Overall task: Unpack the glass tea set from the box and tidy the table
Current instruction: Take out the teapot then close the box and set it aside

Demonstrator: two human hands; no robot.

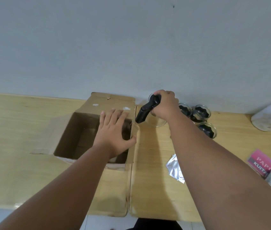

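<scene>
An open cardboard box (pixel 75 136) sits on the wooden table (pixel 15 130), its flaps spread and its inside dark and apparently bare. My left hand (pixel 113 131) lies flat with fingers spread across the box's right rim. To the right, my right hand (pixel 165 104) grips the black lid and handle of a glass teapot (pixel 143 113), which stands on the table just beside the box. Three small glass cups (pixel 201 113) with black pieces inside cluster right of the teapot, near the wall.
A crumpled silver foil packet (pixel 174 168) lies under my right forearm. A pink printed booklet and another paper (pixel 264 165) rest at the right edge. A white jar with a metal lid (pixel 270 115) stands at the far right. The table is two joined tops with a seam (pixel 131 180).
</scene>
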